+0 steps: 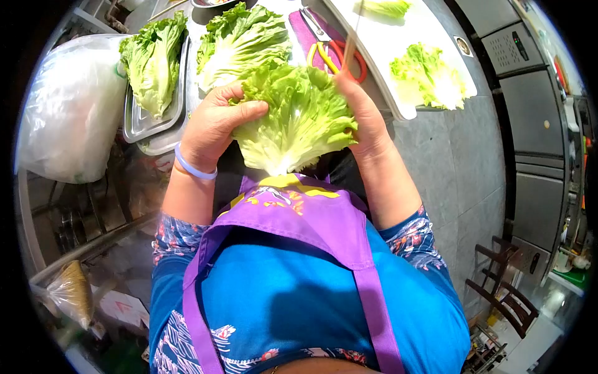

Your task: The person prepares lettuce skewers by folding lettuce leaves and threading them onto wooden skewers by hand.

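A head of green leaf lettuce (296, 121) is held up in front of the purple apron, pale base down and frilly leaves upward. My left hand (215, 121) grips its left side, thumb pressed on the front of the leaves and fingers behind. On the opposite side, my right hand (364, 115) is closed against the lettuce; its fingers are partly hidden and its thumb is blurred. A thin blurred streak rises above this hand, too smeared to name. Just beyond lies another lettuce (243, 47). Red-and-yellow-handled scissors (324, 43) rest on a pink cloth (305, 31).
A metal tray (134, 118) at left bears a lettuce (156, 65), beside a large clear plastic bag (71, 106). On the right, a white board (367, 37) carries loose lettuce leaves (430, 75). A wooden chair (504, 299) and grey cabinets (532, 118) stand farther right.
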Demonstrator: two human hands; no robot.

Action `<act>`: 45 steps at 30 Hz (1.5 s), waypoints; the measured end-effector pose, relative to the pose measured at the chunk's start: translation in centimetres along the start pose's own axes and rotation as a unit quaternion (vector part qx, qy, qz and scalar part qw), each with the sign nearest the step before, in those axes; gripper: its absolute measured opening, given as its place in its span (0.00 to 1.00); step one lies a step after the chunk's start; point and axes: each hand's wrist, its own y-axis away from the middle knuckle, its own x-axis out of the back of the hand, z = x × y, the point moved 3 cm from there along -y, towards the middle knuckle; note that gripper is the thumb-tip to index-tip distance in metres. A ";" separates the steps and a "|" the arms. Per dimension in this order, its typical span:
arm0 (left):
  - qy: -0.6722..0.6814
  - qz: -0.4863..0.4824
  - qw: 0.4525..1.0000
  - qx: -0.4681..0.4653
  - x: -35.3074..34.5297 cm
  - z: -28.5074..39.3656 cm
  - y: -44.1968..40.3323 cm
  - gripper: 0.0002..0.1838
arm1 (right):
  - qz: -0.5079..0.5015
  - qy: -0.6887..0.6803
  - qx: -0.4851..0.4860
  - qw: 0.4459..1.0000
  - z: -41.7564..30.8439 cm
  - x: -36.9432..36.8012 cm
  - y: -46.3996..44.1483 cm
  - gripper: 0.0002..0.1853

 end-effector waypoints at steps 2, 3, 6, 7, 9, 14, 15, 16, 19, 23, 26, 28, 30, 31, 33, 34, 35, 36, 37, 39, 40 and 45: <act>-0.005 0.008 1.000 -0.008 0.3 -0.4 -0.2 0.13 | 0.020 0.068 -0.021 0.997 -0.5 -1.0 0.7 0.24; -0.005 0.009 1.000 -0.007 0.3 -0.6 -0.2 0.13 | 0.021 0.067 -0.022 0.997 -0.2 -1.0 0.8 0.24; 0.068 0.066 0.995 -0.020 0.6 -1.0 -0.6 0.10 | 0.109 0.083 0.073 0.988 -0.1 -0.5 0.9 0.20; 0.067 0.065 0.995 -0.020 0.6 -1.2 -0.8 0.10 | 0.109 0.083 0.074 0.988 0.0 -0.5 1.0 0.20; 0.122 0.115 0.986 -0.018 0.7 -1.8 -1.0 0.10 | 0.131 0.034 0.087 0.987 0.3 -0.3 1.1 0.19; 0.200 0.048 0.978 0.022 0.7 -2.4 -1.5 0.19 | 0.126 -0.040 0.035 0.991 0.6 0.6 0.8 0.17; 0.200 0.048 0.978 0.022 0.7 -2.4 -1.5 0.19 | 0.124 -0.061 0.023 0.990 0.7 0.6 0.7 0.17; 0.217 0.040 0.975 0.021 0.6 -2.4 -1.6 0.20 | 0.129 -0.057 0.015 0.990 0.6 0.6 0.8 0.17; 0.228 0.038 0.973 0.008 0.8 -2.9 -1.7 0.21 | 0.112 -0.051 0.067 0.990 0.4 0.0 0.8 0.17; 0.236 0.023 0.971 -0.009 0.8 -2.9 -1.8 0.21 | 0.116 -0.019 0.090 0.989 0.0 -0.3 1.0 0.18; 0.247 0.012 0.969 -0.001 0.4 -2.6 -1.9 0.21 | 0.115 -0.010 0.089 0.989 0.1 0.6 0.8 0.17; 0.253 -0.018 0.967 0.034 0.3 -2.3 -1.9 0.19 | 0.089 -0.070 0.051 0.992 -0.4 0.6 1.0 0.17; 0.245 -0.029 0.969 0.024 -0.1 -1.4 -1.9 0.18 | 0.065 -0.155 0.007 0.986 -1.3 -0.1 1.4 0.17; 0.232 0.006 0.973 0.019 -0.4 -1.0 -1.9 0.18 | 0.064 -0.152 0.006 0.986 -1.6 -0.2 1.6 0.17; 0.229 -0.021 0.973 0.016 -1.3 -0.2 -1.8 0.18 | 0.077 -0.177 0.017 0.981 -2.3 -0.3 1.9 0.17; 0.229 -0.025 0.973 0.014 -0.3 0.1 -1.4 0.18 | 0.046 -0.186 -0.004 0.981 -2.5 -0.4 2.2 0.17; 0.243 -0.070 0.965 0.067 1.4 0.2 -1.0 0.18 | 0.050 -0.181 0.004 0.982 -2.3 -0.5 2.5 0.17; 0.169 0.029 0.984 0.043 1.3 -0.9 -1.8 0.19 | 0.085 -0.170 0.027 0.982 -2.5 -0.4 2.7 0.17; 0.084 0.131 0.987 0.035 1.2 -2.0 -2.6 0.20 | 0.123 -0.150 0.060 0.979 -3.4 0.1 3.3 0.17; 0.062 0.016 0.998 -0.026 -1.1 -0.6 -1.8 0.26 | 0.167 -0.082 0.131 0.974 -5.9 -0.3 5.1 0.16; 0.070 0.037 0.997 -0.012 -1.4 -0.4 -1.3 0.28 | 0.231 0.006 0.169 0.958 -8.0 0.7 6.1 0.15; 0.029 0.053 0.997 -0.042 0.7 0.2 0.9 0.27 | 0.302 0.284 0.384 0.825 -19.7 2.9 9.6 0.05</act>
